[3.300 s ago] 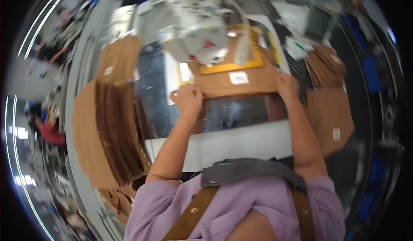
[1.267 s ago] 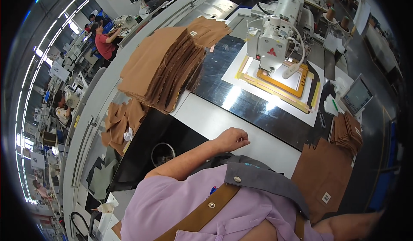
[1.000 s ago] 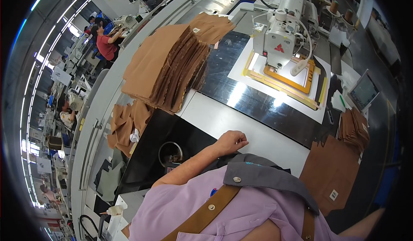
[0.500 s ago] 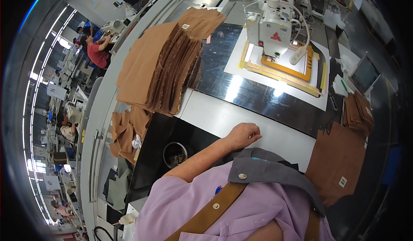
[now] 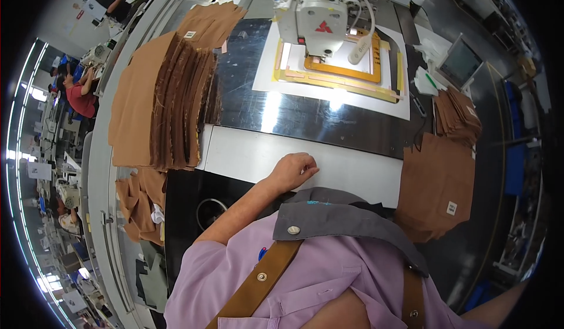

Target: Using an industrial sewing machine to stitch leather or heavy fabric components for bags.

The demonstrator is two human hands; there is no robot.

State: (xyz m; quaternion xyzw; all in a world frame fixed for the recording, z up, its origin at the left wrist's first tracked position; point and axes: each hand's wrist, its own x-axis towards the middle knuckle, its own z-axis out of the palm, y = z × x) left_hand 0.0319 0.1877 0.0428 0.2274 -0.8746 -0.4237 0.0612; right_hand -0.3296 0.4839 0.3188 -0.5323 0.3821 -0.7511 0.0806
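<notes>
My left hand rests on the white table strip in front of the sewing machine. Its fingers are curled in a loose fist, and nothing shows in them. Beyond it, a sewing head stands over an orange frame. The frame lies on a white sheet with yellow borders, on a dark shiny plate. To the left of the hand rises a thick stack of brown fabric pieces. Only part of my right arm appears at the lower right; its hand is out of view.
More brown pieces hang over the table's right edge, below a smaller pile. A small screen stands at the back right. A round metal-rimmed opening or dish sits left of my forearm. Other people work far left.
The whole view has shifted, with the table and machine now further left and slightly higher. Part of my right arm has come into the lower right. My left hand keeps its curled pose on the table.
</notes>
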